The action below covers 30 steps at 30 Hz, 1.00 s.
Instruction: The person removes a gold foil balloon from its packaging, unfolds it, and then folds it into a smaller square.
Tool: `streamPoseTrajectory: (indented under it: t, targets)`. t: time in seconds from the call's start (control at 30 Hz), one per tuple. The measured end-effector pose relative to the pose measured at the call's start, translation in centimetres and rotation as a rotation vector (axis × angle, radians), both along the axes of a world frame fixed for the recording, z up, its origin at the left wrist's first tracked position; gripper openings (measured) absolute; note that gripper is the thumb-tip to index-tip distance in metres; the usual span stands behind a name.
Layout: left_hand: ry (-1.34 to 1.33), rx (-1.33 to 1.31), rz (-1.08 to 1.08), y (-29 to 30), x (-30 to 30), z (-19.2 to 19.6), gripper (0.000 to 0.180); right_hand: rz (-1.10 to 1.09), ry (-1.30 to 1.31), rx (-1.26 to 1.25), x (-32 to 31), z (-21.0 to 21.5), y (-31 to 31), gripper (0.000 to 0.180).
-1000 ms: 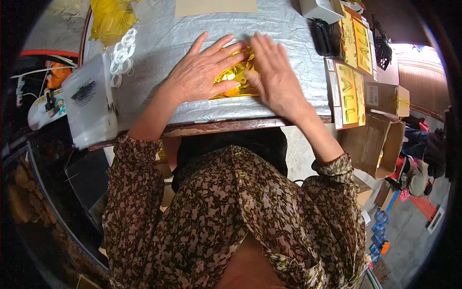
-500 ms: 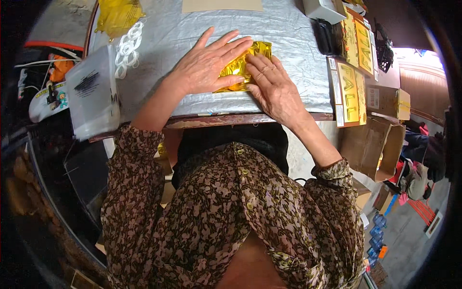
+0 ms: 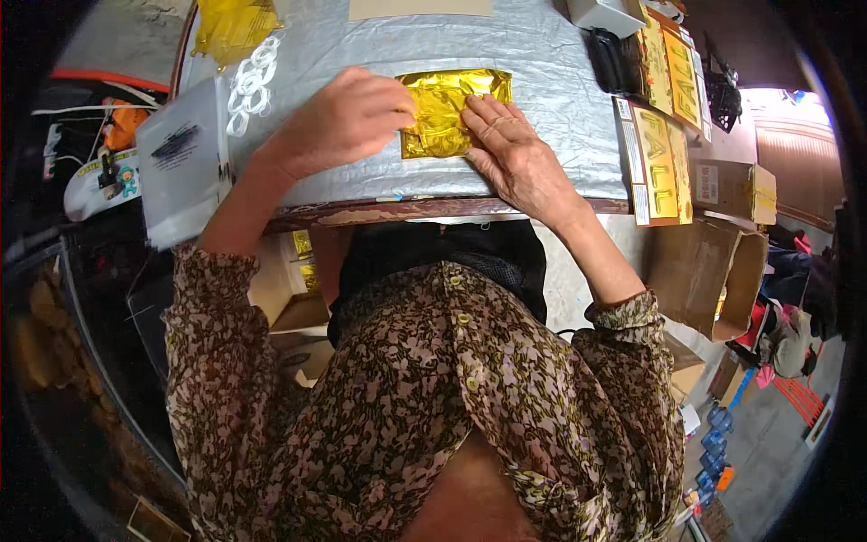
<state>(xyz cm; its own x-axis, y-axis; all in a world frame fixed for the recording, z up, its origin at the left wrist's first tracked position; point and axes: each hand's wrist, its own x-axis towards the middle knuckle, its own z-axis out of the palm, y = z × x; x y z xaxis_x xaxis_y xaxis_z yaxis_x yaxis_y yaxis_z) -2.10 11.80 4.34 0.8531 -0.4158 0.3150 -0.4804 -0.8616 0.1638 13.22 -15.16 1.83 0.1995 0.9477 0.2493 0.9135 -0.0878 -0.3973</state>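
Note:
A crinkled gold foil packet (image 3: pixel 445 108) lies flat on the silver-covered table (image 3: pixel 542 54). My left hand (image 3: pixel 348 117) is curled at the packet's left edge, its fingertips pinching the foil. My right hand (image 3: pixel 510 154) lies flat with fingers spread on the packet's lower right part, pressing it down. Both sleeves have a brown flowered pattern.
A clear plastic box (image 3: pixel 181 158) sits at the table's left edge, with white plastic rings (image 3: pixel 251 79) and a yellow bag (image 3: pixel 233 23) behind it. Yellow printed cartons (image 3: pixel 664 135) and a black object (image 3: pixel 610 59) line the right side. Open cardboard boxes (image 3: pixel 722 262) stand on the floor at right.
Both hands lay flat over the packet before. Now my left hand has curled and slid to its left edge, my right has shifted lower right, and most of the foil shows.

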Motion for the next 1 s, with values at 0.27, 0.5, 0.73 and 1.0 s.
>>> streamPoseTrajectory:
  t: [0.27, 0.5, 0.73, 1.0]
  targets:
    - [-0.132, 0.050, -0.122, -1.3, 2.5, -0.5, 0.028, 0.037, 0.042, -0.004, 0.2, 0.8, -0.1, 0.061]
    - [0.308, -0.572, 0.294, -1.3, 3.3, 1.0, 0.037, -0.034, -0.045, 0.088, 0.7, 2.4, 0.6, 0.041]
    - [0.565, -1.417, 0.293, 0.4, 3.7, 5.5, 0.050, -0.307, 1.120, 0.097, 2.4, 7.3, 2.7, 0.021]
    - [0.311, -1.865, 0.453, -4.6, 3.7, 3.2, 0.045, -0.319, 1.560, 0.170, 3.0, 7.0, 2.5, 0.020]
